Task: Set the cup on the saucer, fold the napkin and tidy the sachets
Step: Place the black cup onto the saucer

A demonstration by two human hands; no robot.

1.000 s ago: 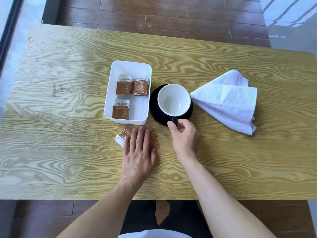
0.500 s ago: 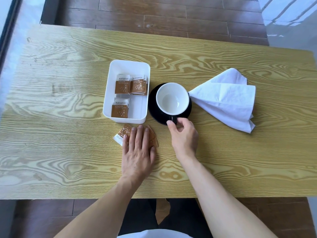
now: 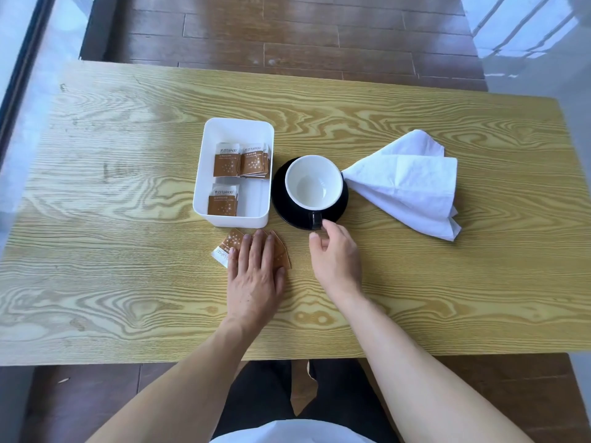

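Note:
A cup (image 3: 314, 182), white inside with a black handle, stands on a black saucer (image 3: 284, 207) at the table's middle. My right hand (image 3: 335, 255) hovers just below the handle, fingers loosely curled and holding nothing. My left hand (image 3: 256, 271) lies flat, pressing on a fan of brown sachets (image 3: 228, 243) in front of the white tray (image 3: 238, 129). Three more brown sachets (image 3: 227, 159) lie inside that tray. A white napkin (image 3: 406, 183), loosely folded to a point, lies to the right of the saucer.
The wooden table (image 3: 128, 187) ends at a near edge just above my lap. Dark wood flooring runs beyond its far edge, and a pale glass wall stands along the left.
My right hand has let go of the cup's handle and drawn slightly back toward me. The left hand stays flat on the sachets.

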